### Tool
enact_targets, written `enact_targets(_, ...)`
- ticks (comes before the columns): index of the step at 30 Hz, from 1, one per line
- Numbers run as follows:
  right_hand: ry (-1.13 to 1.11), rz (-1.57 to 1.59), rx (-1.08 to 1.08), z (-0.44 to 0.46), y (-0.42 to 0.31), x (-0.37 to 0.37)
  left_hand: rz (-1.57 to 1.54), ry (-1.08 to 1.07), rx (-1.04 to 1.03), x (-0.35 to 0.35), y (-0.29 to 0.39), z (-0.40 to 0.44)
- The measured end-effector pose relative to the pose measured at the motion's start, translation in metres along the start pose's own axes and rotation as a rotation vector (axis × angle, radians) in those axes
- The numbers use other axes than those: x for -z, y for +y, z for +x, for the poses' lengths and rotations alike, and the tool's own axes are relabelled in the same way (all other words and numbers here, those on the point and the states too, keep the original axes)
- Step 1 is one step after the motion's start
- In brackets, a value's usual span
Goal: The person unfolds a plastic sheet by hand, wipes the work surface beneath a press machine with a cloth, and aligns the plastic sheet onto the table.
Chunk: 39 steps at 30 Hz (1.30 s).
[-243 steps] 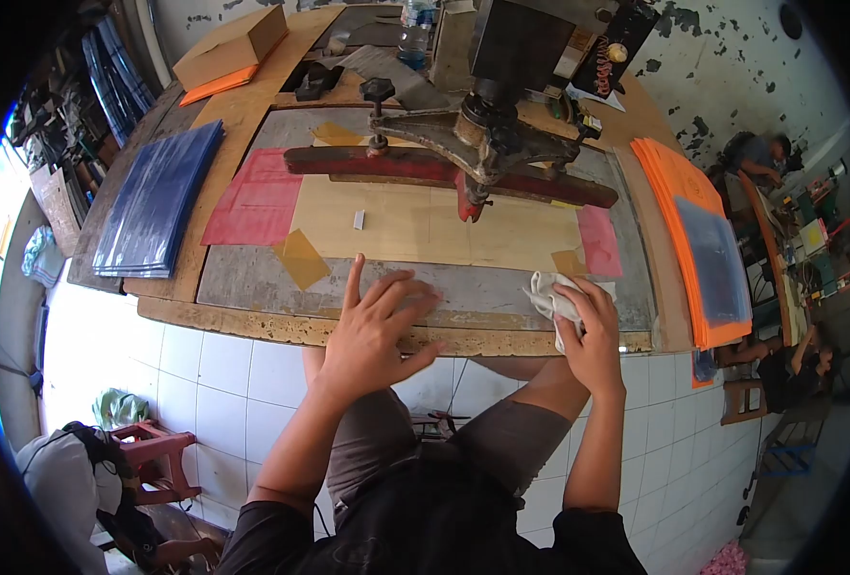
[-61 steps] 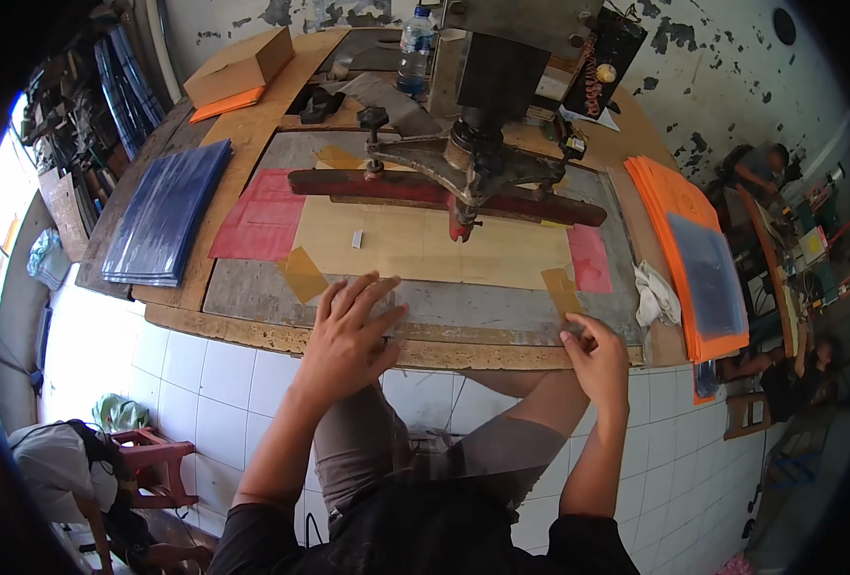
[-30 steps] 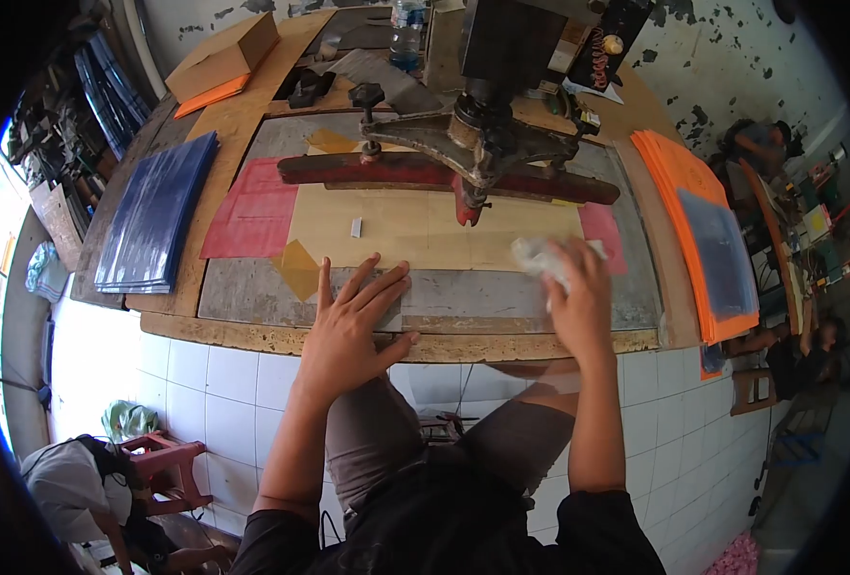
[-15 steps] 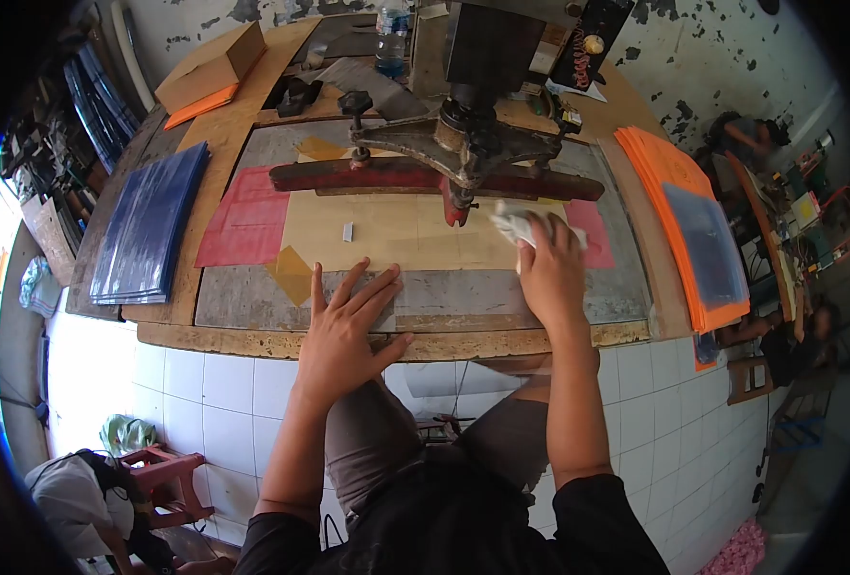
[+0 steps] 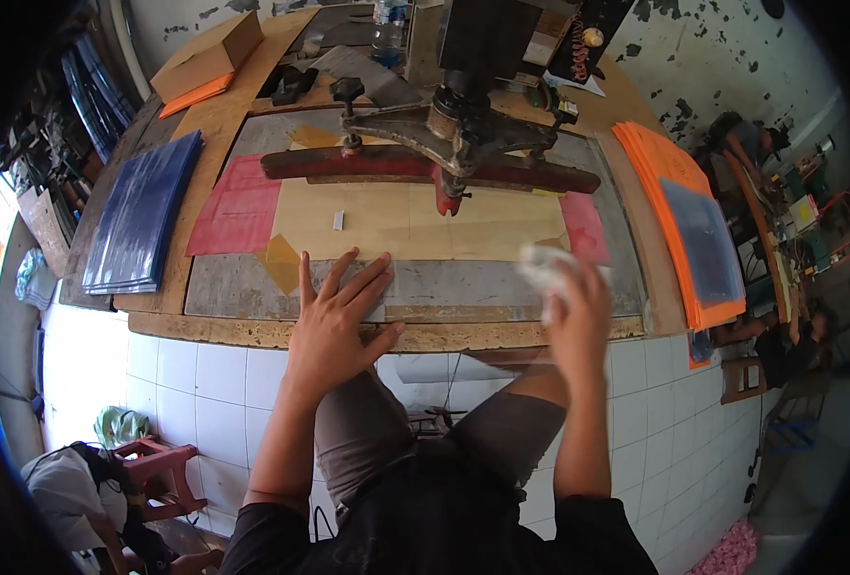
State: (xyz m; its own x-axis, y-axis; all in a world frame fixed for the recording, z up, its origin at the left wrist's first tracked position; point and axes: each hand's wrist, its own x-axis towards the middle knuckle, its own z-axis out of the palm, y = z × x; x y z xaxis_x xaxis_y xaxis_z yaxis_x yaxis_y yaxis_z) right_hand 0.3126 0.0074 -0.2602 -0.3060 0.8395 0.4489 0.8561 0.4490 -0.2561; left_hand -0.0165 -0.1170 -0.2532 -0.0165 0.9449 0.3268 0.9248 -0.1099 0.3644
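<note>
My left hand (image 5: pixel 337 321) lies flat with its fingers spread on the front of the grey plate (image 5: pixel 463 284), its fingertips at the near edge of a cream sheet (image 5: pixel 406 225). A crumpled white cloth (image 5: pixel 546 269) is gripped in my right hand (image 5: pixel 580 321), over the plate's right front part; both are blurred by motion. On the cream sheet sits a small white piece (image 5: pixel 338 221). Pink sheets lie at its left (image 5: pixel 236 206) and right (image 5: pixel 586 228) ends. A red press bar (image 5: pixel 377 165) hangs above the sheet's far side.
Dark blue plastic covers (image 5: pixel 144 216) are stacked at left, orange folders (image 5: pixel 669 211) at right. A cardboard box (image 5: pixel 206 57) and a water bottle (image 5: pixel 387 34) stand at the back. Other people sit at the far right (image 5: pixel 746 139) and lower left (image 5: pixel 75 494).
My right hand has moved the cloth toward me and slightly right, off the cream sheet's right end. My left hand stays in place on the plate. The whole view has shifted slightly.
</note>
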Motion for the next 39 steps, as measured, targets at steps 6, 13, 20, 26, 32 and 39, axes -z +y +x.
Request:
enact_targets(6,-0.165,0.354,0.517,-0.056,-0.099,-0.023,0.028,-0.054,-0.011,0.005,-0.001,0.001)
enact_targets(13,0.057,0.229,0.266,-0.052,-0.010,0.001,0.025,-0.030,0.002,0.004,0.003,0.002)
enact_targets(20,0.136,0.178,0.133,-0.067,-0.026,-0.003,0.016,-0.029,-0.035,0.004,0.001,0.002)
enact_targets(26,-0.132,0.370,0.411,-0.053,-0.128,-0.019,-0.023,-0.077,-0.024,0.006,0.000,0.002)
enact_targets(32,-0.152,0.357,0.564,-0.050,-0.108,-0.027,-0.018,-0.041,-0.034,0.004,-0.001,0.000)
enact_targets(39,0.150,0.117,0.264,-0.073,0.003,-0.016,0.058,-0.037,-0.017,0.001,0.003,0.004)
